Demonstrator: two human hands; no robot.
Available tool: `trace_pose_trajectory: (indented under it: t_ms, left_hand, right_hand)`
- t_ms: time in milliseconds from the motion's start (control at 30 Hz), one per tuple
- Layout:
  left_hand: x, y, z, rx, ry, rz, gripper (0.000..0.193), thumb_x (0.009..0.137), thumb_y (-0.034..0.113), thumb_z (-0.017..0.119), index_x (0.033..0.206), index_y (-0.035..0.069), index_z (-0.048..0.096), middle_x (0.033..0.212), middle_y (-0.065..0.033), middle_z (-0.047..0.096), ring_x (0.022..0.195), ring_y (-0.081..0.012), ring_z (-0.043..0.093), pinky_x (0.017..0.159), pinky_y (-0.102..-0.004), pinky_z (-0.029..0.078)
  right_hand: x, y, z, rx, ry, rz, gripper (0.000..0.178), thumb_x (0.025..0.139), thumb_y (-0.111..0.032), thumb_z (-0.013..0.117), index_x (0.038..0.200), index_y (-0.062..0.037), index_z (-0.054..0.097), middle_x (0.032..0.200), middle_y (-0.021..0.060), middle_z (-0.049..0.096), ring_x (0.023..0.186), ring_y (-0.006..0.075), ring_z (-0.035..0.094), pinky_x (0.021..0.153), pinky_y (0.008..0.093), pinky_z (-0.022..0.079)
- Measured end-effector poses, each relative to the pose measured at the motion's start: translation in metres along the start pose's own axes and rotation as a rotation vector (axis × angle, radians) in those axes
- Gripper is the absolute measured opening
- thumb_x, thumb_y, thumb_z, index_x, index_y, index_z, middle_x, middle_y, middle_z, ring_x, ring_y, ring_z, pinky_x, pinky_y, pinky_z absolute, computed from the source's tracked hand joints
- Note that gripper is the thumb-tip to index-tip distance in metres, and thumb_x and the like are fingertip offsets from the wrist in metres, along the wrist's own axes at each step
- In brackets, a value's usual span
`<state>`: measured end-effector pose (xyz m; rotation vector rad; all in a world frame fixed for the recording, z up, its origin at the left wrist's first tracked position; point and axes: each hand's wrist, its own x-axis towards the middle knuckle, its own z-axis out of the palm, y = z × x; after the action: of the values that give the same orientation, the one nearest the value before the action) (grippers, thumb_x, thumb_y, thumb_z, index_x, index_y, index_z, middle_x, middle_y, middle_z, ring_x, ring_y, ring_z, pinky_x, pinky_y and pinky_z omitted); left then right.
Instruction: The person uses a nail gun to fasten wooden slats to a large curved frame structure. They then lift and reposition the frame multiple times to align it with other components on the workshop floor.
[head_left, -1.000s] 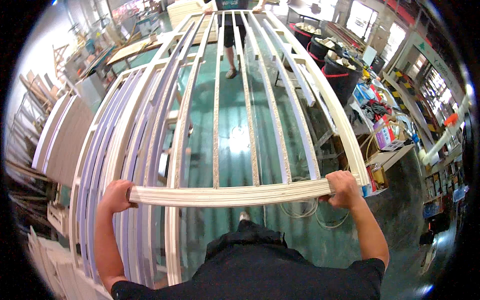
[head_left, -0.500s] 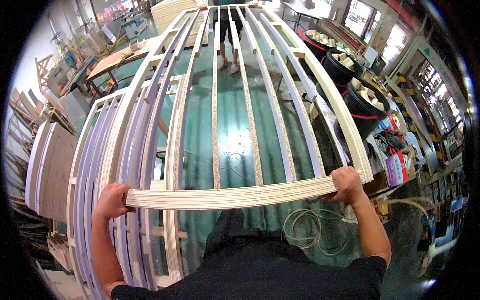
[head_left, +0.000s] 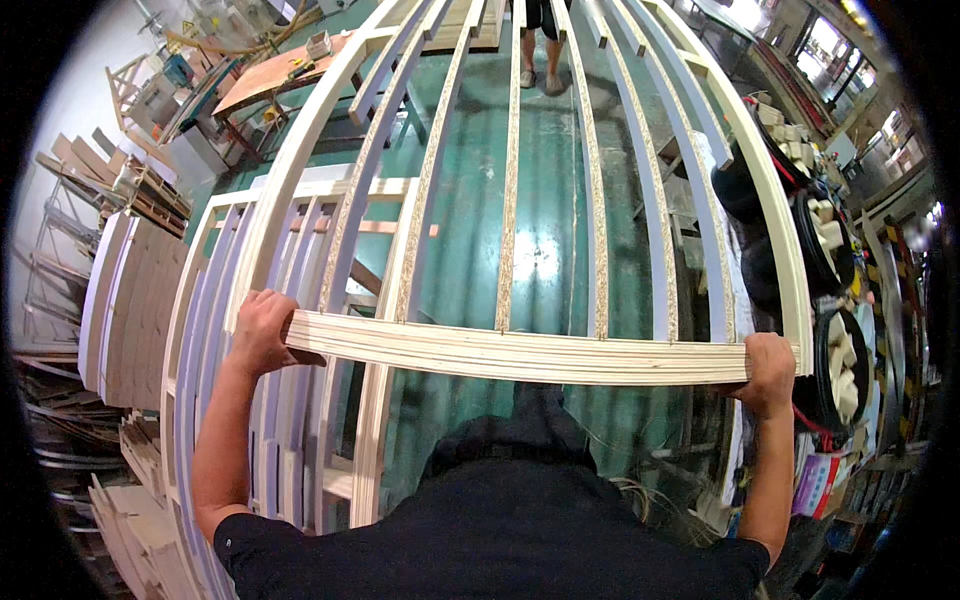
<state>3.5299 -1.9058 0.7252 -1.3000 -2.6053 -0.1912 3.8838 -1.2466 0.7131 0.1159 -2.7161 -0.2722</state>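
Note:
A long pale wooden frame (head_left: 520, 355) with several lengthwise slats stretches away from me, its near rail level with my chest. My left hand (head_left: 265, 335) is wrapped round the left end of that rail. Close to the right corner, my right hand (head_left: 768, 375) grips the same rail. The slats have speckled, chipboard-like edges and pale lilac sides. Beyond the far part stand a person's legs (head_left: 540, 50); that person's hands are out of view. The far end of the frame runs past the top edge.
On the left, beneath and beside the held frame, lies a stack of similar frames (head_left: 375, 430). Brown boards (head_left: 150, 310) lean farther left. Black bins (head_left: 816, 360) of wooden blocks line the right. A workbench (head_left: 250, 88) stands far left; a hose (head_left: 640, 495) lies on the floor.
The frame has shifted right, uncovering more of the stack and coming nearer the bins. My view has tilted down, so the frame's far end has left the picture. Both hands keep their grip.

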Motion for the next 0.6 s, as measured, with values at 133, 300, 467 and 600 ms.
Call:
trace_pose_trajectory:
  t_ms: [133, 300, 467, 600]
  left_hand:
    - [0.091, -0.032, 0.018, 0.037, 0.068, 0.02, 0.079, 0.048, 0.073, 0.09, 0.083, 0.009, 0.059, 0.075, -0.0071, 0.059, 0.072, -0.0291, 0.059, 0.072, -0.0422, 0.046]
    - [0.198, -0.087, 0.039, 0.087, 0.093, 0.027, 0.085, 0.053, 0.086, 0.077, 0.082, 0.008, 0.06, 0.074, -0.0078, 0.059, 0.071, -0.0299, 0.06, 0.072, -0.0431, 0.045]
    - [0.322, -0.143, 0.066, 0.12, 0.171, 0.055, 0.089, 0.056, 0.091, 0.072, 0.081, 0.006, 0.059, 0.073, -0.009, 0.058, 0.069, -0.0313, 0.059, 0.071, -0.0438, 0.045]
    - [0.423, -0.182, 0.078, 0.167, 0.222, 0.062, 0.093, 0.057, 0.096, 0.065, 0.08, 0.006, 0.058, 0.071, -0.0091, 0.053, 0.066, -0.0323, 0.056, 0.068, -0.0441, 0.043]
  right_hand:
    - [0.074, 0.06, 0.039, 0.03, 0.03, -0.022, 0.07, 0.075, -0.065, 0.08, 0.093, -0.0023, 0.056, 0.081, 0.0146, 0.055, 0.072, 0.037, 0.057, 0.064, 0.0476, 0.044]
    - [0.174, 0.127, 0.076, 0.07, 0.056, -0.027, 0.072, 0.072, -0.066, 0.082, 0.093, -0.0013, 0.058, 0.083, 0.0152, 0.059, 0.074, 0.0372, 0.06, 0.066, 0.0471, 0.047]
    - [0.27, 0.209, 0.127, 0.098, 0.04, -0.002, 0.081, 0.077, -0.081, 0.067, 0.093, -0.0012, 0.058, 0.081, 0.0167, 0.059, 0.073, 0.0385, 0.06, 0.064, 0.0483, 0.045]
    - [0.348, 0.267, 0.168, 0.061, 0.102, 0.004, 0.088, 0.078, -0.087, 0.058, 0.093, 0.0001, 0.059, 0.081, 0.0166, 0.058, 0.071, 0.0387, 0.059, 0.062, 0.048, 0.044]
